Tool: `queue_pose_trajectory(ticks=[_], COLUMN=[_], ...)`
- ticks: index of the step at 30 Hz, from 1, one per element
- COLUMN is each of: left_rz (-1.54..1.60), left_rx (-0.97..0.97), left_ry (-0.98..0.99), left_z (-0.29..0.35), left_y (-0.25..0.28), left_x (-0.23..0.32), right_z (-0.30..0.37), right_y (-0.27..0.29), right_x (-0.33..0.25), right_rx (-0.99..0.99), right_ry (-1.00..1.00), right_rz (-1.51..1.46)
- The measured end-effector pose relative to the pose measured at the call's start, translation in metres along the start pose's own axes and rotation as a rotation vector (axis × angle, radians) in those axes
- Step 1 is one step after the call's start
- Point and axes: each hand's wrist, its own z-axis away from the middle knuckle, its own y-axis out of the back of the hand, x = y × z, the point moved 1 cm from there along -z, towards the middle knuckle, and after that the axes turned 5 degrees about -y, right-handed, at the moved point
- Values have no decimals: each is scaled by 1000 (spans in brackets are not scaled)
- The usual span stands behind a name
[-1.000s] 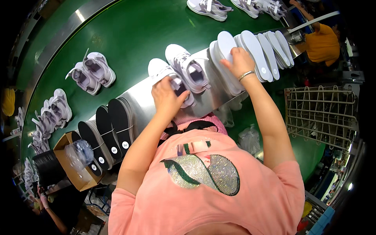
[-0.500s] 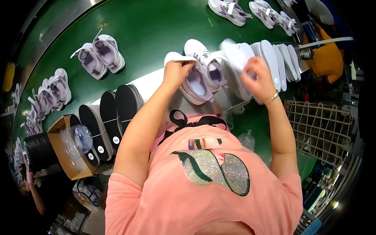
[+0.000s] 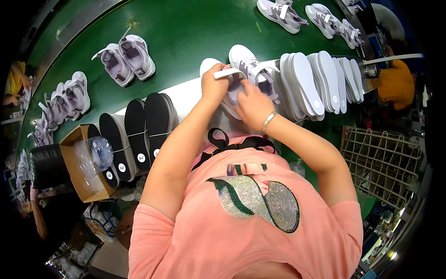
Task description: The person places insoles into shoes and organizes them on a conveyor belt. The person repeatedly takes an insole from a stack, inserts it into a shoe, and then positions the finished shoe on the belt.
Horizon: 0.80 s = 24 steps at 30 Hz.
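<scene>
Two white-and-lilac sneakers stand side by side before me, toes pointing away. On the left sneaker (image 3: 209, 63), my left hand (image 3: 215, 85) pinches the white strap (image 3: 230, 73) and holds it up by the opening. My right hand (image 3: 254, 106) reaches into that same opening with its fingers apart; the fingertips are partly hidden inside. No separate piece shows in its fingers. Touching this shoe on the right is the other sneaker (image 3: 246, 58), its strap sticking out sideways. Close by on the right lie stacks of white insoles (image 3: 297, 86).
Black insoles (image 3: 134, 130) are bundled at left, beside a cardboard box (image 3: 74, 162) with clear plastic rolls. More sneakers (image 3: 127, 58) stand on the green table (image 3: 186, 32). A wire rack (image 3: 383, 162) is at right. Other people (image 3: 397, 83) work at the edges.
My right hand has moved left from the white insoles into the left sneaker's opening. A blurred white shape near the insole stacks is gone. My left hand keeps hold of the strap.
</scene>
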Motion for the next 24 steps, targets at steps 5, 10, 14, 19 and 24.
queue_pose_trajectory(ticks=[5, 10, 14, 19, 24], left_rz=[-63, -29, 7, 46, 54], left_rx=[6, 10, 1, -10, -47], left_ry=[5, 35, 43, 39, 41], left_z=[3, 3, 1, -1, -3], left_y=[1, -2, -5, -5, -5], left_x=[8, 8, 0, -8, -3], right_z=[1, -5, -27, -41, -72], right_y=[37, 21, -19, -27, -33], right_x=[14, 3, 5, 8, 9], right_rx=[-382, -183, -253, -438, -968], right_ry=[-49, 186, 164, 67, 142], right_rz=[154, 188, 147, 44, 185])
